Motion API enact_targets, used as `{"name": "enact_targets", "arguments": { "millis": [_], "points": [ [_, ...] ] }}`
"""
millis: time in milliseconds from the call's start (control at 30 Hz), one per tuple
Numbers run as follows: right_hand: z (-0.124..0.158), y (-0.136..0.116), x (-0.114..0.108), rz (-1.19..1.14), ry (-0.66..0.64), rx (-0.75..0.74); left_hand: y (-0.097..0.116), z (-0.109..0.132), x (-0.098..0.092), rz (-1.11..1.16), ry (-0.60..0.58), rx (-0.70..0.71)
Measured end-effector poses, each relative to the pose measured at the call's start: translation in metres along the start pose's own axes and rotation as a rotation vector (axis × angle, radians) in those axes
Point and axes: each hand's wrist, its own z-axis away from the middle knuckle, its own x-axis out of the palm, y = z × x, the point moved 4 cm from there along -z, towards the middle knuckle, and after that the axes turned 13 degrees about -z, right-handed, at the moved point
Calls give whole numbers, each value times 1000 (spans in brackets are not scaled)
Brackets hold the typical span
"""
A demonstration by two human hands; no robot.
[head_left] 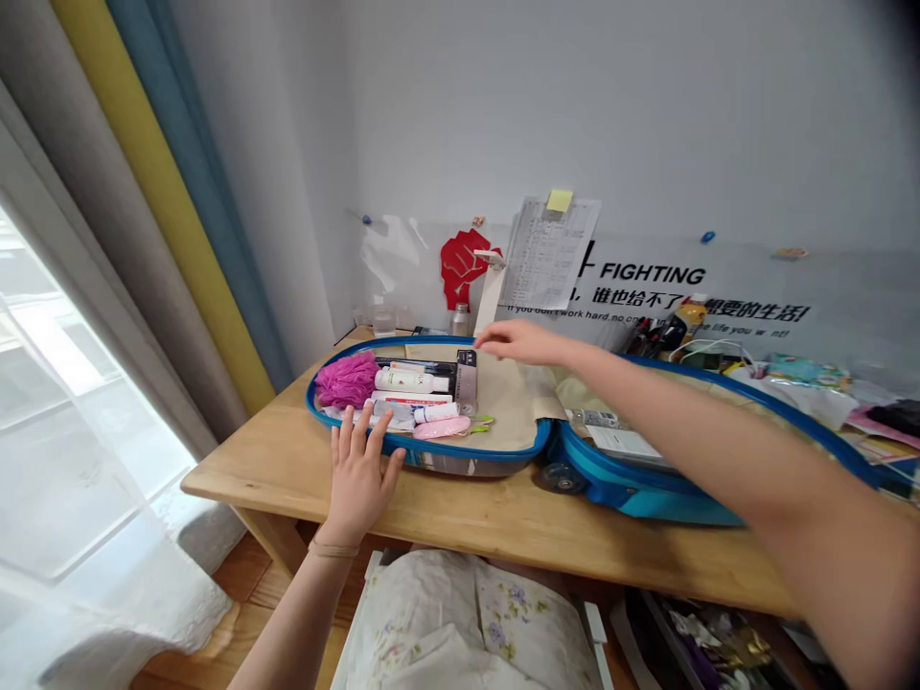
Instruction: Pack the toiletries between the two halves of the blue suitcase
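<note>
**View:** head camera, looking forward and down across a wooden table (287,462) against a wall.

**Left hand (359,476):** open and released, fingers spread, grasping nothing; the fingertips lie over the near blue rim of the suitcase's left half.

**Right hand (516,342):** open, fingers stretched out and loosely together, grasping nothing; it is over the far edge of the beige lining, and whether it touches the lining cannot be told.

**Suitcase:** a blue suitcase (632,484) lies open flat on the table, between the hands and the wall, with its two halves side by side and a wheel (560,477) showing at the front.

**Left half:** it holds a pink bath puff (347,379), a white bottle (403,380), a small white tube (436,413), a pink soap box (441,427) and a black box (457,378), packed close together.

**Right half:** papers (622,442) lie inside, mostly behind the right arm (690,446).

**Table, far right:** a heap of bags and cables (805,372).

**Wall:** a printed sign (651,276), a red paper fist (461,265) and a printed sheet (547,254) with a yellow note (559,199).

**Under the table:** a flowered cloth (460,613) in a drawer.
</note>
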Motion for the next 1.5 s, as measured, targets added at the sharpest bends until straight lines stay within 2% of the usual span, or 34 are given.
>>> {"name": "enact_targets", "arguments": {
  "millis": [67, 133, 267, 367, 500, 733, 833, 933, 1067, 1167, 1233, 1333, 1500],
  "points": [
    [36, 30, -23, -12, -24, 80, -1, 0, 1, 7, -7, -7],
    [73, 65, -31, -36, -109, 183, -1, 0, 1, 14, -15, -15],
    [137, 136, -18, 37, -247, 446, 0, 0, 0, 15, -19, -19],
    [163, 167, -5, 86, -250, 530, 1, 0, -1, 16, -13, -16],
    [173, 181, 4, 109, -237, 559, 0, -1, 0, 24, -12, -19],
    [175, 178, 6, 121, -225, 546, -1, 0, 0, 6, -5, -6],
    [181, 177, -9, 119, -166, 527, 0, 0, 0, 2, -8, -6],
    [183, 173, -38, 138, -84, 526, 1, 0, 0, -1, -4, -6],
    [159, 142, -83, 192, 108, 449, 1, 0, -1, 7, 6, -1],
    [112, 98, -91, 243, 222, 313, 1, 0, 1, 14, -6, -10],
    [71, 68, -78, 256, 235, 241, 0, -1, 1, 15, -15, -20],
    [4, 31, -41, 266, 221, 137, 1, -1, 1, 10, -15, -27],
    [-86, -10, 22, 289, 202, 45, 2, 0, 0, -8, -29, -23]
  ]
}}
